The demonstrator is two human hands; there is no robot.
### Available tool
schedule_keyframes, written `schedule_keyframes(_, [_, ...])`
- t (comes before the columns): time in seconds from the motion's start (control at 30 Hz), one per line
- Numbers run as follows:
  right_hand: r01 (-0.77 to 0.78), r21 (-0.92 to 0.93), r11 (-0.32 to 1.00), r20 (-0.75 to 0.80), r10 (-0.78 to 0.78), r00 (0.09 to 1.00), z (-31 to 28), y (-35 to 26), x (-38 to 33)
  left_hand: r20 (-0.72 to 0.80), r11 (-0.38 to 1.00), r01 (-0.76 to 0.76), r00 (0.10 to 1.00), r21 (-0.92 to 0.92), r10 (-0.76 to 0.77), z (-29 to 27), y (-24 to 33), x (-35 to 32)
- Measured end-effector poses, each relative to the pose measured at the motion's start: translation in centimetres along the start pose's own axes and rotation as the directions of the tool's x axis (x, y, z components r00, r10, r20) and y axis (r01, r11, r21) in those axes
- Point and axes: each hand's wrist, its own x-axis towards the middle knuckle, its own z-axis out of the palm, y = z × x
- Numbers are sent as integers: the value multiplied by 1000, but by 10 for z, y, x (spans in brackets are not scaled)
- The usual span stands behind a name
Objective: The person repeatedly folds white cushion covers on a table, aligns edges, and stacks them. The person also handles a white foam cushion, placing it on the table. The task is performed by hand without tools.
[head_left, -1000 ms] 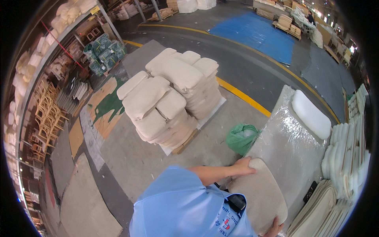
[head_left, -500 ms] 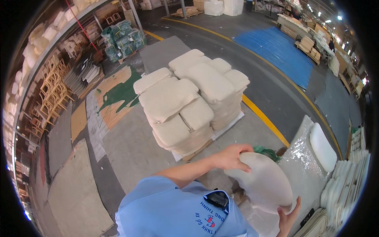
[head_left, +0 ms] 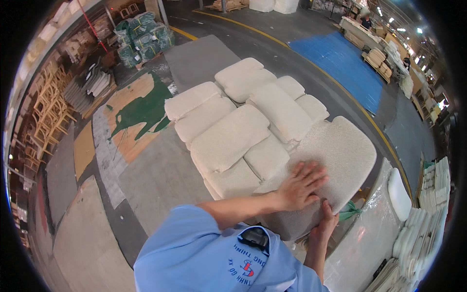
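Observation:
I hold a large cream seat cushion (head_left: 340, 151) out in front of me, its far end over the near right side of a stack of similar cream cushions (head_left: 228, 138). My left hand (head_left: 301, 186) lies flat on the cushion's top with fingers spread. My right hand (head_left: 327, 223) grips its near lower edge from underneath. The cushion is tilted, and its underside is hidden. The stack stands on the grey floor, several layers high.
A green bag (head_left: 351, 212) sits just below the held cushion. A plastic-covered table (head_left: 365, 248) with a white pad (head_left: 399, 194) stands at right, beside stacked flat pieces (head_left: 433, 194). Wooden chair frames (head_left: 44, 112) and green wrapped bundles (head_left: 146, 34) line the left.
I have turned left from the plastic-covered table and carried the cushion over to the stack. The stack now fills the middle of the view.

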Motion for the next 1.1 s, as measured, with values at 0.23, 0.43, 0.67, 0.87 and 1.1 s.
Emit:
schedule_keyframes(0.23, [-119, 69, 990, 3, 119, 993, 44, 42, 7, 408, 597, 754, 654, -276, -638, -58, -74, -75])
schedule_keyframes(0.43, [-275, 153, 949, 113, 259, 959, 96, 109, 6, 472, 506, 836, 540, -210, -697, -130, -124, -89])
schedule_keyframes(0.67, [-713, -444, 542, -48, 781, 623, 120, 226, 12, 77, 265, 957, 257, 122, -963, -111, -219, -197])
schedule_keyframes(0.87, [-659, -471, 586, 55, 766, 641, 118, 235, 22, 112, -296, 818, -279, -493, -954, -117, -241, -237])
schedule_keyframes(1.1, [-522, -619, 587, 80, 708, 702, 82, 253, 39, 386, -340, 607, -59, -718, -921, -114, -247, -171])
